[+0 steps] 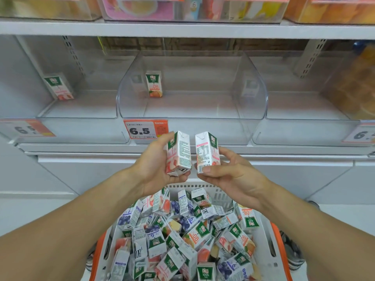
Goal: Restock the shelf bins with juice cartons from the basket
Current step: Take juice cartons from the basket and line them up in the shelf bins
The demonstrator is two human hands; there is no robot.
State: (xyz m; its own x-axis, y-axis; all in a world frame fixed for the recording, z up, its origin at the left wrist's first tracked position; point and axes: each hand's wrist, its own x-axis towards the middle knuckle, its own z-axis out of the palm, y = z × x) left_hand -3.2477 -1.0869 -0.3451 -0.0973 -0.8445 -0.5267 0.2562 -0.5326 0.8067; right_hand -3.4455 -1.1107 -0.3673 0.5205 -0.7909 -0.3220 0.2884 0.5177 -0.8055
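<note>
Cartons, one pink carton (pixel 178 154) in my left hand (pixel 157 169), another (pixel 207 152) in my right hand (pixel 229 171), fingers (pixel 207 169) closed round them, raised before the middle bin (pixel 191 110) to compare labels, I judge

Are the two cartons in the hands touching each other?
Apart. The head view shows shelf background between the left carton and the right carton.

Basket (pixel 261 240) cut off below

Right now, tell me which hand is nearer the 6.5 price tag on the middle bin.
Left. The left hand sits just below the price tag; the right hand is farther right.
</note>
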